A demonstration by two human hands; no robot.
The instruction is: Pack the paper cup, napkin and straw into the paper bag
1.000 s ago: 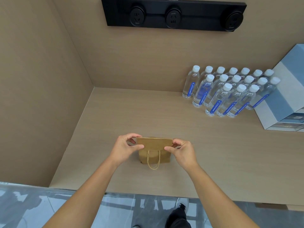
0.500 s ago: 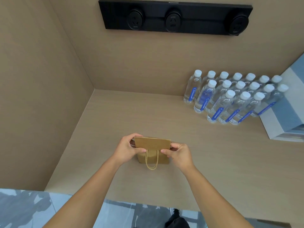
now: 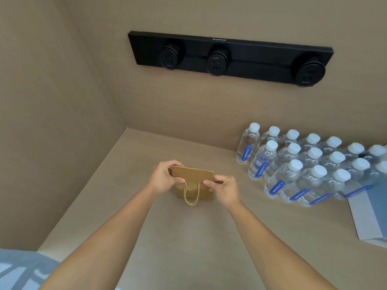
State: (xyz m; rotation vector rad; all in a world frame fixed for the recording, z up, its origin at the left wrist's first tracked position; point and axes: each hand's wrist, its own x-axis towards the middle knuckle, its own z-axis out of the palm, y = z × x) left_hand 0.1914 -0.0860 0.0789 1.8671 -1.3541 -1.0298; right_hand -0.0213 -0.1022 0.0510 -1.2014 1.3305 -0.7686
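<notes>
Brown paper bag (image 3: 193, 181) top folded, contents hidden; left hand (image 3: 162, 178), right hand (image 3: 225, 188) fingers pinching fold.

Small, blurred brand lettering on black socket strip (image 3: 230, 57), unreadable

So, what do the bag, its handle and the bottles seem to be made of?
The bag looks like matte brown kraft paper: dull surface, crisp folded top. Its handle seems to be twisted paper cord, though that is too small to confirm. The bottles look like clear glossy plastic with white caps and blue labels.
</notes>
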